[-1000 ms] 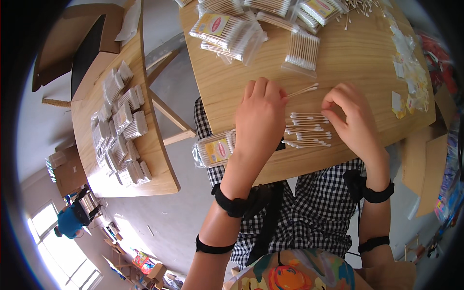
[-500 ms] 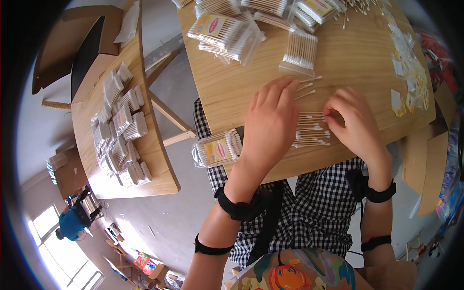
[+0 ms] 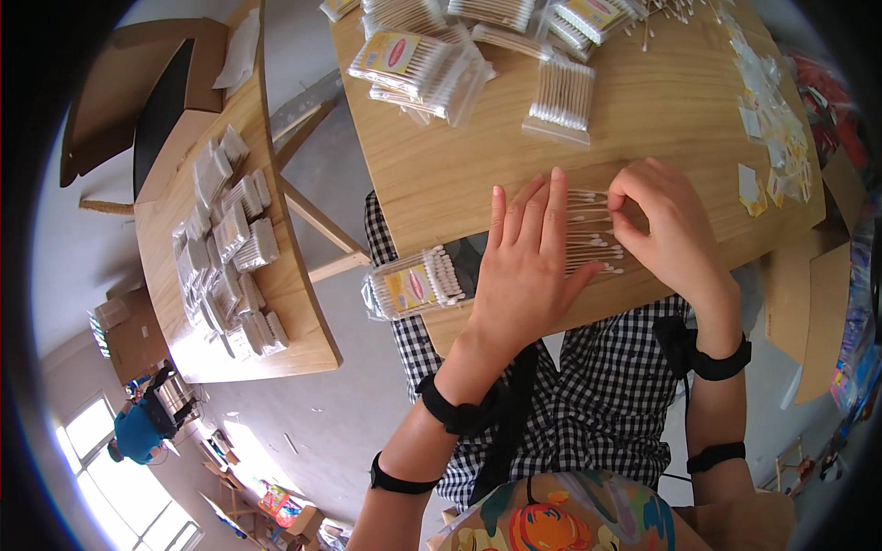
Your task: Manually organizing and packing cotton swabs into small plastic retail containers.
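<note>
Head view, looking down on my work at the near edge of the round wooden table (image 3: 661, 119). My left hand (image 3: 524, 266) lies flat, fingers extended and close together, pressing down on a loose row of cotton swabs (image 3: 593, 234) that lie side by side between my two hands, their white tips pointing right. My right hand (image 3: 671, 225) is curled, thumb and forefinger pinched at the tips of the uppermost swabs; whether they hold a single swab I cannot tell. To do this step well, I judge that the left palm should keep even, light pressure so the sticks stay parallel, while the right fingertips square up the ends without rolling any swab over its neighbour. A filled clear packet of swabs (image 3: 413, 285) overhangs the table edge just left of my left wrist and could slip if nudged. Further filled packets (image 3: 560, 96) lie well apart toward the table's far side; small paper labels (image 3: 772, 138) are scattered at right.
</note>
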`<state>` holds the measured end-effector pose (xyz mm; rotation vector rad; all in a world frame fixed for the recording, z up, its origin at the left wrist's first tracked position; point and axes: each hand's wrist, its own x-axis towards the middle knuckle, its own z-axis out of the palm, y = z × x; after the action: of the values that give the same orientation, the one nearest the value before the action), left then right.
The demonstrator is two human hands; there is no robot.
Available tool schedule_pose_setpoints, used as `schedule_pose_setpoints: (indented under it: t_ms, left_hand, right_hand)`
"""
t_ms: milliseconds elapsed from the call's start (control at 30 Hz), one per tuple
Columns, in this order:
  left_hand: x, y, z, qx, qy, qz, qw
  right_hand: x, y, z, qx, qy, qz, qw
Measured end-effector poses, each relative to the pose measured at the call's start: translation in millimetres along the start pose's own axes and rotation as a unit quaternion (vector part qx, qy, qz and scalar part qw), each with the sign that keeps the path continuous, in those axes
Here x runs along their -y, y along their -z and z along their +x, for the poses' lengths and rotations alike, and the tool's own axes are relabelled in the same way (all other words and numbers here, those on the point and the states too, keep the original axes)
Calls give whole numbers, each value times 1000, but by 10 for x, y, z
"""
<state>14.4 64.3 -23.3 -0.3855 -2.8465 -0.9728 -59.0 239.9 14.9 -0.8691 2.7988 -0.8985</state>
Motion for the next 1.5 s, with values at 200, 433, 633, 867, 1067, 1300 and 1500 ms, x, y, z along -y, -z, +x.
schedule_pose_setpoints:
  t_ms: [200, 433, 633, 867, 1067, 1300, 1500]
  left_hand:
    - [6, 48, -38, -6, 25, -28, 999]
    - [1, 203, -77, 7, 28, -68, 997]
    - [-41, 217, -246, -165, 203, -355, 897]
    - [-130, -127, -221, -235, 194, -471, 828]
    - [-256, -219, -87, -241, 183, -505, 808]
    - [-247, -223, -77, -258, 170, -527, 792]
    - [-299, -299, -28, -244, 169, -541, 787]
  right_hand:
    - [-57, 127, -169, -62, 25, 15, 998]
    - [-408, 829, -1338, -77, -265, 47, 960]
    - [-1042, 1011, -2133, -88, -296, -174, 935]
    - [-76, -233, -794, -257, -115, 452, 846]
    - [143, -686, -485, -242, -103, 436, 861]
    - [161, -690, -412, -252, -104, 458, 846]
    - [266, -752, -371, -217, -99, 477, 846]
